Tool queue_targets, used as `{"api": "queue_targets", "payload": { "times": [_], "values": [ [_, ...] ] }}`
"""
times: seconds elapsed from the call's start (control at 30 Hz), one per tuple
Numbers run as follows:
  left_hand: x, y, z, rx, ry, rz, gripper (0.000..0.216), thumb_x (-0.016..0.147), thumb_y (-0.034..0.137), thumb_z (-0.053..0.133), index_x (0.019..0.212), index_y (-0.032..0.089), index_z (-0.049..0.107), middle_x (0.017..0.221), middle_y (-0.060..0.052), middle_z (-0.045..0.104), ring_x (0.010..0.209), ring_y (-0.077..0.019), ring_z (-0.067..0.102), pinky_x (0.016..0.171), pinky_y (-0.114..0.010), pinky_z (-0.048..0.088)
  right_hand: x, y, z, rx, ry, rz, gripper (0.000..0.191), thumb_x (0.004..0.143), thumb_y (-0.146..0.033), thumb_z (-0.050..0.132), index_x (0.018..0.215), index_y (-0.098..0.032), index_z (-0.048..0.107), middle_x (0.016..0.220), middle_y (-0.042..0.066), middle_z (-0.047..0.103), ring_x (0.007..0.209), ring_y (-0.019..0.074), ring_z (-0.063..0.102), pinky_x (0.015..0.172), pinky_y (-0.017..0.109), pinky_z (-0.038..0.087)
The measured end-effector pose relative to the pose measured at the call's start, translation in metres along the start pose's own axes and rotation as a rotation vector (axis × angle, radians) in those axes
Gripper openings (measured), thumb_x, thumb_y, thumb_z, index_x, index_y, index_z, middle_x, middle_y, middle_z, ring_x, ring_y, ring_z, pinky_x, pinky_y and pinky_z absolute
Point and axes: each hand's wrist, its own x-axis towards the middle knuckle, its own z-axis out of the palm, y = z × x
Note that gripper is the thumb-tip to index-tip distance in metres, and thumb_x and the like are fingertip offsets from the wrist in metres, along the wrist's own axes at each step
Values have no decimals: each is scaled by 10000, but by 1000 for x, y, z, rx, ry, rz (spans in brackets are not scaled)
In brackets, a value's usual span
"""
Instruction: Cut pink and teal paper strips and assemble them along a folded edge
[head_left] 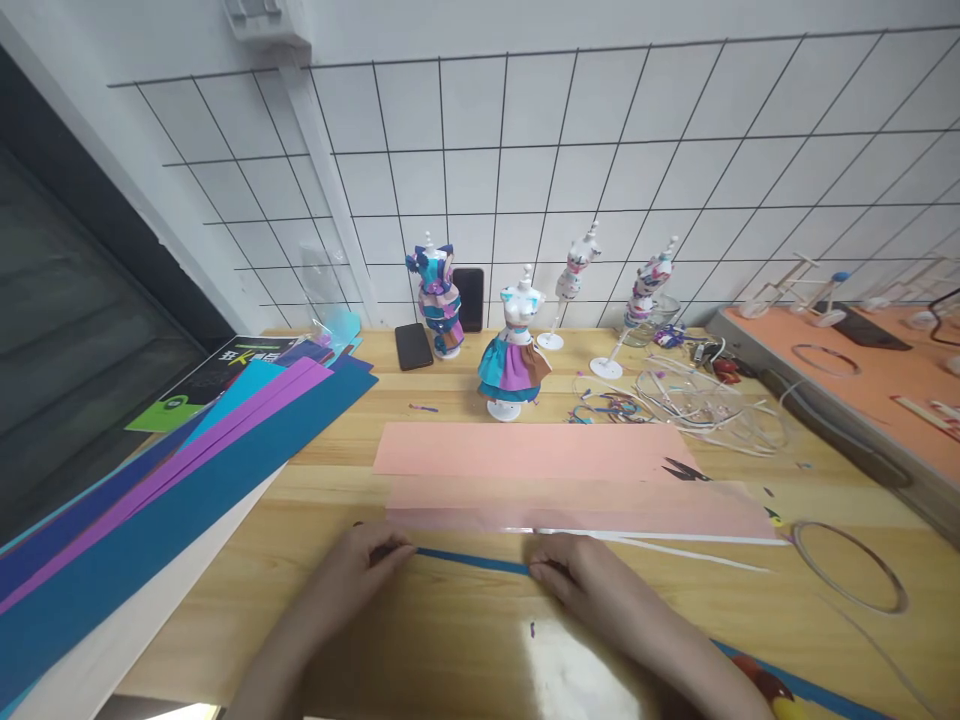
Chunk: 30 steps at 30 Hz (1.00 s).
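A narrow dark-blue strip (474, 562) stretches between my two hands, low over the wooden table. My left hand (367, 560) pinches its left end, fingers closed. At the other end, the closed fingers of my right hand (566, 568) grip the strip. Just beyond the hands lie an upper pink sheet (525, 448) and a lower pink sheet (570, 500) with a pale, shiny front edge. Thin white strips (690, 551) run out to the right of my right hand. Dark scissor blades (684, 469) rest on the pink sheets' right part.
Behind the sheets stand several small dress forms, one in a multicoloured skirt (514, 368). Coloured sheets (187, 450) fan out at left. Phones (414, 346), tangled white cords (709, 405) and a ring (847, 566) lie about. An orange-topped surface (862, 380) borders the right.
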Motion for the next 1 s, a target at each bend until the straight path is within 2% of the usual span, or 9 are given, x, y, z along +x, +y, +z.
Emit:
{"api": "queue_targets", "payload": {
  "times": [0.23,0.4,0.67,1.0],
  "values": [
    [4,-25,-13,-192,56,-86,289,782,446,540,694,174,585,689,0,593,699,-170,525,628,-252,358,14,-12,0,39,55,26,212,811,-121,404,638,-183,509,688,-2,603,661,133,536,607,216,347],
    [7,-38,-16,-219,64,-104,305,761,463,544,670,171,556,650,11,555,644,-150,489,588,-239,329,21,-12,1,47,64,23,217,821,-138,413,640,-185,522,687,2,616,659,140,548,622,226,362],
    [8,-39,-15,-196,68,-211,313,705,469,569,633,166,534,595,24,494,580,-131,431,544,-237,292,22,-5,5,21,86,17,211,858,-186,418,667,-193,508,703,10,598,709,155,553,659,243,378],
    [7,-42,-20,-222,7,-165,237,771,384,529,681,168,569,650,13,548,632,-140,467,583,-239,318,21,2,7,69,98,22,219,894,-254,384,737,-198,526,766,26,602,742,172,560,668,273,403]
  ]
}}
